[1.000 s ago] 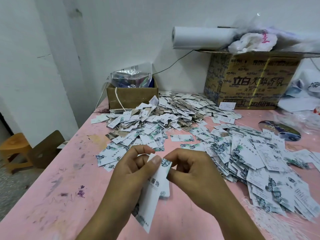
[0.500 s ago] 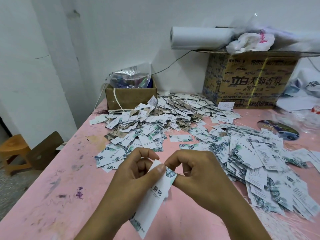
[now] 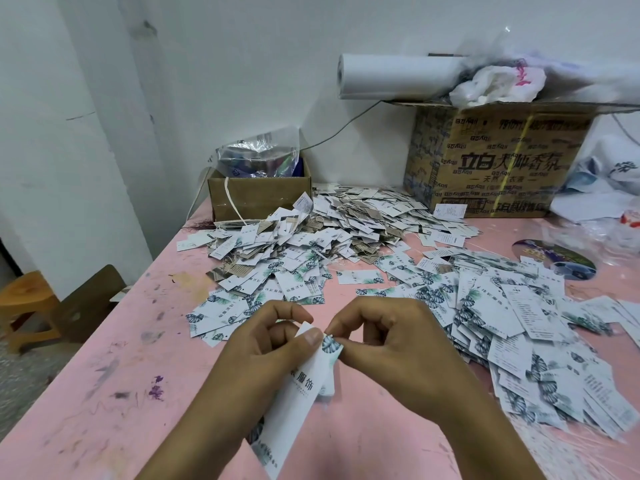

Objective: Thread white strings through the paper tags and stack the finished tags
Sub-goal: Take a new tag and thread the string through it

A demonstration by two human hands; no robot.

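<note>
Both hands are up over the near edge of the pink table (image 3: 104,393), working close together. The left hand (image 3: 266,351) grips a long white paper tag (image 3: 298,386), thumb pressed flat on its face near the top, fingers curled behind. The tag hangs down and tilts toward the person, printed characters showing on its front and a leaf print at the top corner. At least one more tag sits behind it in the same grip; how many, I cannot tell.

The right hand (image 3: 391,341) is closed in a pinch right at that leafy top corner, forefinger and thumb tip meeting at the tag's edge. Whatever it pinches there is too fine to make out, so I cannot say whether a string is in it.

Just beyond the knuckles, a loose spread of tags (image 3: 277,282) lies flat on the table, running back into a big heap (image 3: 346,223) with thin strings tangled among the cards. To the right, a second heap of tags (image 3: 519,334) lies overlapped, reaching almost to the right wrist. A few white strings (image 3: 588,441) lie on the table at its near right edge.

Further back, a small open cardboard box (image 3: 256,195) holds a crinkled plastic bag, and a larger printed carton (image 3: 491,161) stands against the wall with a white roll (image 3: 398,76) on top.
</note>
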